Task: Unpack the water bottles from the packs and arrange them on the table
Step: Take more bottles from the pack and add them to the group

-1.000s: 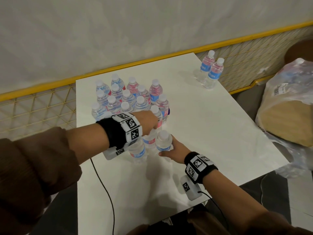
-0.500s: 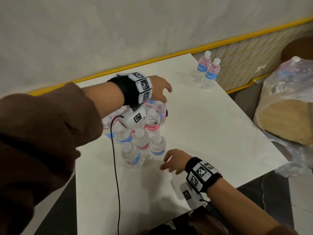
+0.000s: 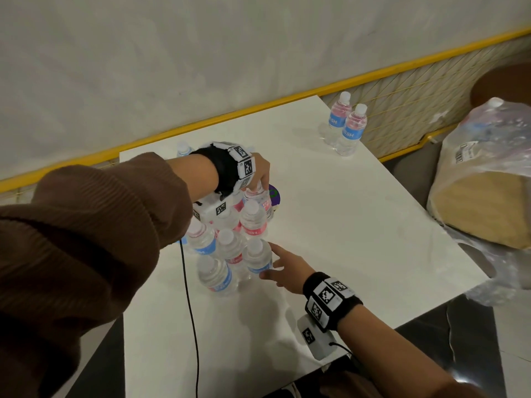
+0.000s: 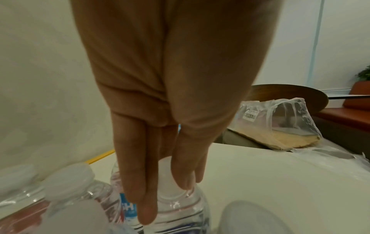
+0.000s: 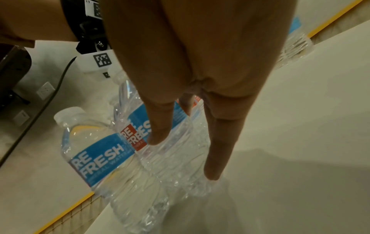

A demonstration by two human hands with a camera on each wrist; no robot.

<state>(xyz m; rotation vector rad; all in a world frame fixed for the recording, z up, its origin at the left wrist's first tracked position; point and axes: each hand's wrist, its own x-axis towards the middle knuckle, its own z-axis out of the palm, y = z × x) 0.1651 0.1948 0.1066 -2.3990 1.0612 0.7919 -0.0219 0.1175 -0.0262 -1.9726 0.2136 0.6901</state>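
On the white desk (image 3: 330, 214), the left hand (image 3: 258, 170) pinches the cap of an upright clear plastic water bottle (image 3: 260, 198) at the cluster's far edge, while the right hand (image 3: 287, 268), fingers spread, touches the nearest upright bottle (image 3: 257, 258).

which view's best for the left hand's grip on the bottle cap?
Left wrist: the left hand comes down over the bottle, fingers and thumb pinching its white cap. Head view shows that hand only from behind, with the cap hidden. Right wrist view shows just its wristband and camera.
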